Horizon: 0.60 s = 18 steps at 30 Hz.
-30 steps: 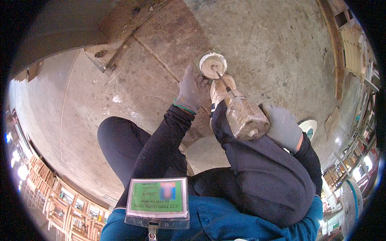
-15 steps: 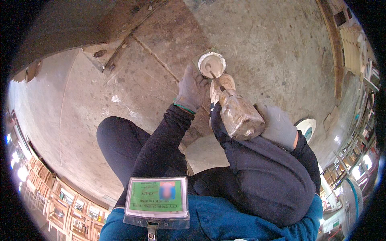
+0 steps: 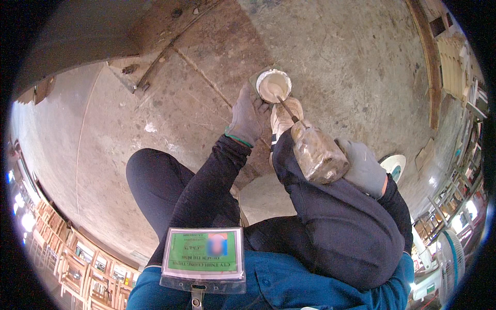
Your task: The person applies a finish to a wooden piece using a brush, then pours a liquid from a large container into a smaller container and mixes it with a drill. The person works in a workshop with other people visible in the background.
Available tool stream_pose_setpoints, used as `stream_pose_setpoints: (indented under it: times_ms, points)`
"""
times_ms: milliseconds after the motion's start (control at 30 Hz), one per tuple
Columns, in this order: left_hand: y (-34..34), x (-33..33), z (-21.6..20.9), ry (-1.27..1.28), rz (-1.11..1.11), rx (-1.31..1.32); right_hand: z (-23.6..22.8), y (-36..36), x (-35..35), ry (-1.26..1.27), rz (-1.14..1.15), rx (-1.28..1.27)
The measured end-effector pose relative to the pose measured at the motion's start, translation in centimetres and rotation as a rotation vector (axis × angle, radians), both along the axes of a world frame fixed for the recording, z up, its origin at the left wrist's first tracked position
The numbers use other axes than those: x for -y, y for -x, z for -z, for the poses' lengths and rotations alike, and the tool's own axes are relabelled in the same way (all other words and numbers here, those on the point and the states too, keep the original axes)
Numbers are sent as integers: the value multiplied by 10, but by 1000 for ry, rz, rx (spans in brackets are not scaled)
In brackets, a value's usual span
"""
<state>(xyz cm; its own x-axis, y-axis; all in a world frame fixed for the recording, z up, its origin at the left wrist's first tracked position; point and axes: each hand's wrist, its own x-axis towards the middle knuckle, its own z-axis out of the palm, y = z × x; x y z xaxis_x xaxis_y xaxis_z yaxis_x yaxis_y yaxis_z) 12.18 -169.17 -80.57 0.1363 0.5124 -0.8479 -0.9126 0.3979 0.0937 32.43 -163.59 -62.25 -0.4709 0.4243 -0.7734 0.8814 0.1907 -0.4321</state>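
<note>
A small round tub (image 3: 261,77) with a whitish-crusted rim holds pale beige paste in front of my feet. My left hand (image 3: 245,116), in a grey glove with a green cuff edge, grips its near left side; the tub hides part of the fingers. In my gloved right hand (image 3: 361,165) is a bulky power mixer (image 3: 318,155), its body smeared and apparently wrapped in film or tape. The handle is mostly hidden behind that body. A thin dark rod (image 3: 287,110) runs from the mixer down into the paste.
My shoe (image 3: 285,116) stands right beside the tub, under the rod. A white and green round object (image 3: 395,165) is right of my right hand. A fan (image 3: 450,258) stands at lower right, wooden frames (image 3: 90,279) at lower left, and a long board (image 3: 429,62) at far right.
The mixer and my right hand have shifted slightly right and nearer to me. The rod's lower end has moved from the paste's left side toward the near right rim.
</note>
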Motion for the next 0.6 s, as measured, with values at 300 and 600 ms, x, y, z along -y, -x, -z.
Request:
stream_pose_setpoints:
  times_ms: [300,600]
  points:
    - [0,5,11,-31,13,10,3,5,-1,12,-34,24]
    - [-2,5,4,-59,-18,19,4,19,-3,8,-62,41]
